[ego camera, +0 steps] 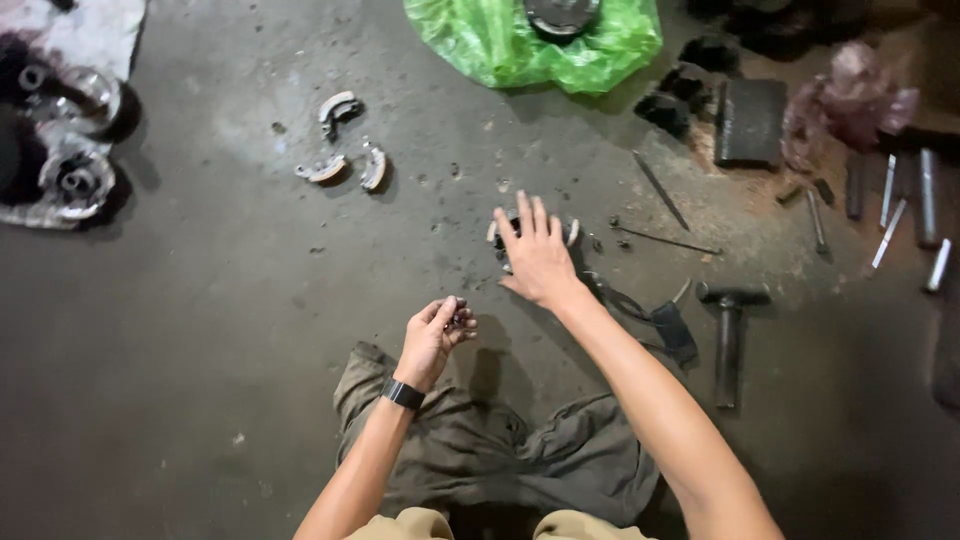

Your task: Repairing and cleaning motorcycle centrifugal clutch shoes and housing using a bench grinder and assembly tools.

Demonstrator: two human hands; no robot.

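Working on clutch parts on the concrete floor [200, 350].
Our left hand [432, 338] pinches a small dark part [459, 317]; our right hand [535, 255], fingers spread wide, covers a round metal assembly [572, 232].

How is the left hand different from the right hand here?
The left hand is curled, pinching a small dark part; the right hand is spread flat with fingers apart. The left hand is raised near the knees, while the right hand reaches farther out, over a round metal piece on the floor. Only the left wrist wears a black band. Both are bare.
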